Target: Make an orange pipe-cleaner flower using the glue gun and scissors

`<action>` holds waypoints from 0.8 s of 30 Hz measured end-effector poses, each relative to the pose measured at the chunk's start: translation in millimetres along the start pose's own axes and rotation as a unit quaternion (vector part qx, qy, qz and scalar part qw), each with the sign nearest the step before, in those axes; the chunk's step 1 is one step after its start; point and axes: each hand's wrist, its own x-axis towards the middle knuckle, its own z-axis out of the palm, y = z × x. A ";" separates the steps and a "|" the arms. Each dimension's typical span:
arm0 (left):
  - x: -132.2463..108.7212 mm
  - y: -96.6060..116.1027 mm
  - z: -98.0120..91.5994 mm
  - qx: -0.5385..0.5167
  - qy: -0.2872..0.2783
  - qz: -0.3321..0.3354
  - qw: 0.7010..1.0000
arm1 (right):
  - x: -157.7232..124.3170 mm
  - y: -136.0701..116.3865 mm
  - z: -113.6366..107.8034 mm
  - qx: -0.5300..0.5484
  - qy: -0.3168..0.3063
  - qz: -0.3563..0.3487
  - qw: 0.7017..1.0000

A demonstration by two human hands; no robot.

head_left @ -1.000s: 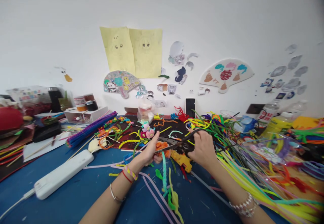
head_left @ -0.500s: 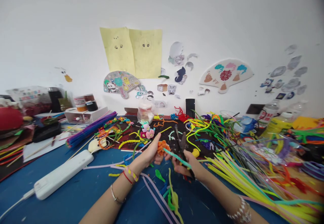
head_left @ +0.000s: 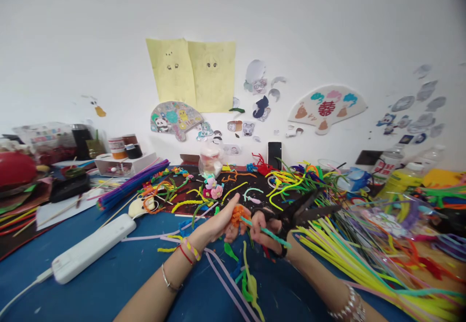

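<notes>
My left hand is closed on an orange pipe-cleaner flower, held over the middle of the table. From the flower a teal pipe-cleaner stem runs to the right, passing in front of my right hand. That hand grips black scissors by the handles, with the blades spread and pointing right, away from the flower. Whether the right fingers also touch the stem I cannot tell. Beneath the hands lie a green and yellow pipe-cleaner piece and lilac pipe cleaners.
A white power strip with a cable lies at left. Bundled purple and blue pipe cleaners lie behind it. Many yellow pipe cleaners spread over the right side. A phone leans on the wall; a yellow bottle stands back right.
The scissors have swung from pointing upward beside the flower to pointing right, blades now apart. My right hand has turned with them. The left hand still holds the flower, slightly further right.
</notes>
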 end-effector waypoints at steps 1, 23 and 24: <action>-1.9 2.1 0.5 0.001 -0.003 0.031 0.999 | 2.0 1.3 0.8 0.045 0.014 -0.003 0.999; 3.0 -4.6 -9.4 -0.034 0.080 0.257 0.963 | 15.7 12.5 -38.8 -0.108 0.123 0.001 0.987; 2.7 -4.4 -8.8 -0.049 0.079 0.253 0.963 | 14.1 12.0 -39.2 -0.185 0.129 -0.005 0.974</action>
